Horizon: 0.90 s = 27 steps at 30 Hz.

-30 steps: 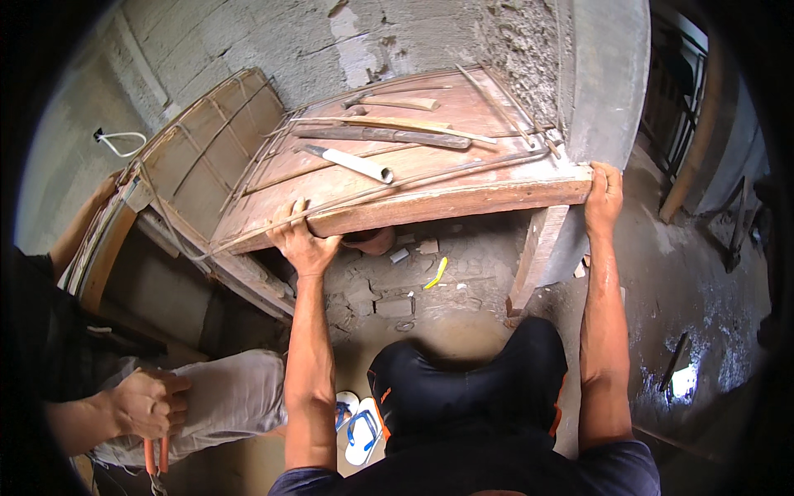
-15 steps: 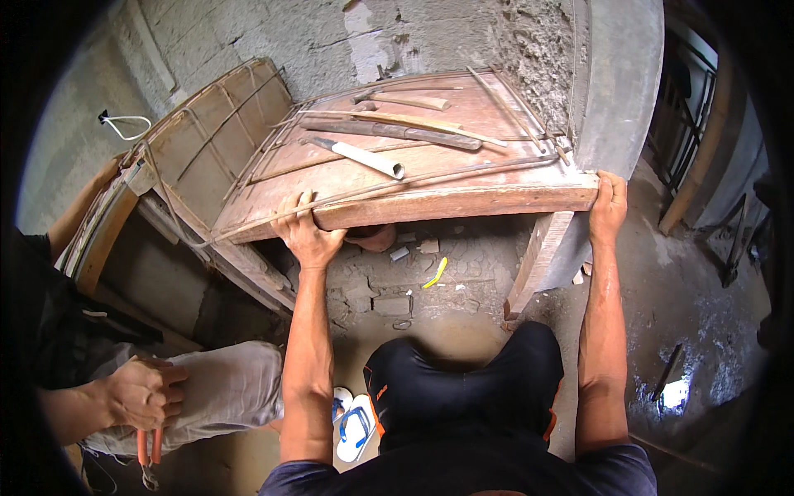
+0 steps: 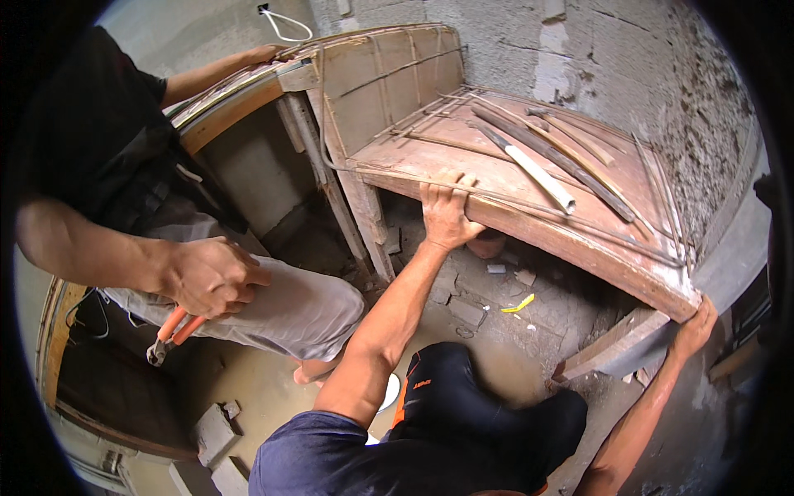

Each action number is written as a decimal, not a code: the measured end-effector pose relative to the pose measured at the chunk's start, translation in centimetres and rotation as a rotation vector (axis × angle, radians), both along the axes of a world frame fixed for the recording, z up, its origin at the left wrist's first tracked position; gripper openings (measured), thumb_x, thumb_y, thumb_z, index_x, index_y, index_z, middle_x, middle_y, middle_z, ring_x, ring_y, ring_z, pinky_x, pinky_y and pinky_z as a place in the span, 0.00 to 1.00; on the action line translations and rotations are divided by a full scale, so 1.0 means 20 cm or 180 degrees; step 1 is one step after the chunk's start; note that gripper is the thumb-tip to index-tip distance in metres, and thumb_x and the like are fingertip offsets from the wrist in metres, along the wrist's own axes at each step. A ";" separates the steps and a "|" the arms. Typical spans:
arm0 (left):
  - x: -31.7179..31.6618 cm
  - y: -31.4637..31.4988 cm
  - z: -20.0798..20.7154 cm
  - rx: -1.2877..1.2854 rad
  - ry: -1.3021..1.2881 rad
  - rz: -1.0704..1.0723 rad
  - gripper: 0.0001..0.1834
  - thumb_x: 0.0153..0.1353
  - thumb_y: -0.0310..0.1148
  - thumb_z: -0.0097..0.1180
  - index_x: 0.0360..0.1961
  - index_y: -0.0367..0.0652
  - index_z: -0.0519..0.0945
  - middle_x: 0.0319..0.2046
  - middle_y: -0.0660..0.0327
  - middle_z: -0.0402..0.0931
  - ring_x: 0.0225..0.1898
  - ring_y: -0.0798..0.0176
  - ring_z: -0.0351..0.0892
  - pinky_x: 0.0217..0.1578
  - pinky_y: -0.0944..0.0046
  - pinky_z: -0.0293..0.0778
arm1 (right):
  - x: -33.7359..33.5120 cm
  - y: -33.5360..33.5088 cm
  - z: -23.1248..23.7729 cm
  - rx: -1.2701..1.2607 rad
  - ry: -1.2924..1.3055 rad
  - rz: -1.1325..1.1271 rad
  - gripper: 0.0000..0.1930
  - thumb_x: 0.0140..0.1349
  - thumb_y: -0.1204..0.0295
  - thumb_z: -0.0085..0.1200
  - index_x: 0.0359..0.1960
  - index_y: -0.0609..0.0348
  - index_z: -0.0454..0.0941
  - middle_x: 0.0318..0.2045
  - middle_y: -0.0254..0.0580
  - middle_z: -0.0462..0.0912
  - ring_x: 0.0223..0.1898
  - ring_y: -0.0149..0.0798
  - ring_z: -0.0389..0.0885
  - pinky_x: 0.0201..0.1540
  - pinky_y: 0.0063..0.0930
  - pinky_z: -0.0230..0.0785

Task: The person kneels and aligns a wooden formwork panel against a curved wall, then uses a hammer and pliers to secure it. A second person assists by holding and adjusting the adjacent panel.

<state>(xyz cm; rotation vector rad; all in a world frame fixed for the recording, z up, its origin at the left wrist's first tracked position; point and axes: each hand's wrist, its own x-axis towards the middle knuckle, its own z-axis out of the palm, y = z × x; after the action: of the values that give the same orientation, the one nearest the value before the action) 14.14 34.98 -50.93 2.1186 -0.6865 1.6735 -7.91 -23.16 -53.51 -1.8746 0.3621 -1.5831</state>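
A wooden formwork board (image 3: 397, 159) with a thick front edge spans the space before me, thin steel rods lying along it. My left hand (image 3: 447, 213) is closed over that front edge, fingers on top and thumb against the lower side. At the right front corner, my right hand (image 3: 693, 331) grips the end of the same board. On the board lie a tool with a white tubular handle (image 3: 542, 178), a long dark bar (image 3: 558, 157) and a hammer with a wooden handle (image 3: 583, 139).
At the left stands a co-worker, whose hand (image 3: 213, 277) holds orange-handled pliers (image 3: 172, 335). An upright panel (image 3: 397, 78) joins the board's left end. A slanted wooden post (image 3: 608, 343) stands below its right end. Rubble and a yellow strip (image 3: 519, 303) lie underneath; blocks (image 3: 217, 434) sit lower left.
My view has swung left, so the board now slants down to the right and more of the co-worker shows. Both my hands keep their hold on the board's edge.
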 end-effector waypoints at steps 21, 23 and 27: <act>0.04 -0.02 -0.04 -0.0092 -0.0155 0.0057 0.46 0.45 0.57 0.77 0.66 0.51 0.77 0.66 0.53 0.73 0.71 0.41 0.68 0.72 0.35 0.56 | -0.01 -0.01 -0.02 0.0248 -0.0101 0.0142 0.20 0.86 0.63 0.46 0.59 0.68 0.83 0.55 0.42 0.86 0.57 0.37 0.81 0.66 0.34 0.70; 0.04 -0.02 -0.04 -0.0086 -0.0194 0.0060 0.47 0.46 0.57 0.77 0.66 0.51 0.77 0.66 0.53 0.73 0.71 0.41 0.68 0.73 0.35 0.55 | 0.00 -0.03 -0.03 0.0272 -0.0139 0.0193 0.20 0.86 0.63 0.46 0.59 0.68 0.83 0.55 0.43 0.86 0.57 0.38 0.82 0.66 0.34 0.70; 0.03 -0.03 -0.03 -0.0085 -0.0126 0.0085 0.47 0.46 0.56 0.77 0.67 0.52 0.76 0.66 0.53 0.72 0.72 0.41 0.68 0.75 0.33 0.53 | 0.01 -0.05 -0.04 0.0195 -0.0072 0.0107 0.20 0.86 0.64 0.46 0.59 0.69 0.83 0.55 0.44 0.86 0.57 0.38 0.82 0.66 0.34 0.70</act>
<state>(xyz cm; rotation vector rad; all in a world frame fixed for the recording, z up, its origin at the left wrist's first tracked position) 14.72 34.46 -51.58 2.0905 -0.6465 1.7333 -7.80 -24.25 -54.23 -1.8063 0.3634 -1.5525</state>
